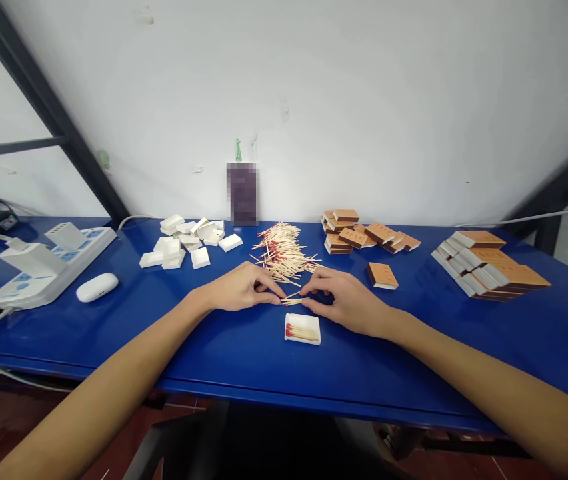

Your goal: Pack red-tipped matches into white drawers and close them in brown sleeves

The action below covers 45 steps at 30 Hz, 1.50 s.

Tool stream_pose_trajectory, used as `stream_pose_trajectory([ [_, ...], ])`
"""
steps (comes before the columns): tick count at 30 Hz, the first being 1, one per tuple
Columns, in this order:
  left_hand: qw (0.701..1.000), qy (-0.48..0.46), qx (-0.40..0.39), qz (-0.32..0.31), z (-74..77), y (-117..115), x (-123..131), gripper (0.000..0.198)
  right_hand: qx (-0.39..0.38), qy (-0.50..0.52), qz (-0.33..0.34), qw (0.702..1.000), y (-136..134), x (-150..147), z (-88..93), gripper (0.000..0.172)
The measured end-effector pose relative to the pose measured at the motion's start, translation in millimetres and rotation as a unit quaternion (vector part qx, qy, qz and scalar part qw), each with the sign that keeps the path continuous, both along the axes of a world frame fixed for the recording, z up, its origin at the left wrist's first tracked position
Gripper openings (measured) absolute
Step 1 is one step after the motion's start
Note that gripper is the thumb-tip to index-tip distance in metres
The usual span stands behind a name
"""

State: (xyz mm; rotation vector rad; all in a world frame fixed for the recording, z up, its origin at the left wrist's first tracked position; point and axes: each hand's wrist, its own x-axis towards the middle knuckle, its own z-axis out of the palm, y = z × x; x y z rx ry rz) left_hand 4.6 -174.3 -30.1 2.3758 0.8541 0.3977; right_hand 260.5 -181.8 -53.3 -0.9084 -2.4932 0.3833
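At the frame's centre, the left hand (242, 288) and right hand (345, 301) pinched a small bundle of matches (291, 301) between their fingertips, just above a white tray (303, 329) on the blue table (214, 353).

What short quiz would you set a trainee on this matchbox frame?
1. True or false: the white tray nearest the table edge holds red-headed matches.
2. What do the left hand and right hand pinch between them?
3. The heap of white trays lies where from the loose match pile? A left, B right, C in front.
Key: 1 true; 2 a small bundle of matches; 3 A.
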Motion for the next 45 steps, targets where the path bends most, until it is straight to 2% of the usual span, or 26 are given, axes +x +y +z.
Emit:
stream_pose_trajectory([
  [7,1.000,-0.010,0.014,0.006,-1.6,-0.6,3.7,0.021,-0.007,-0.004,-0.004,1.000,-5.0,-0.1,3.2,0.025],
  [14,0.999,0.007,0.037,0.018,0.4,-4.6,6.7,0.021,-0.014,-0.018,0.008,1.000,-4.1,-0.9,6.1,0.021],
  [24,0.996,0.000,0.068,0.054,-6.1,-2.8,6.4,0.018,-0.032,-0.005,-0.003,0.999,-2.8,-2.0,4.8,0.013],
  [33,0.996,0.013,0.072,0.049,-7.3,-4.2,7.3,0.023,-0.019,0.002,-0.001,1.000,-2.8,-0.1,4.6,0.013],
  [38,0.997,0.010,0.069,0.039,-6.4,-4.5,8.3,0.018,-0.013,0.002,0.001,1.000,-1.2,0.0,2.8,0.008],
  [45,0.994,0.001,0.089,0.069,-9.2,-3.8,9.1,0.013,-0.014,0.012,0.014,1.000,-2.2,-0.6,5.6,0.009],
])
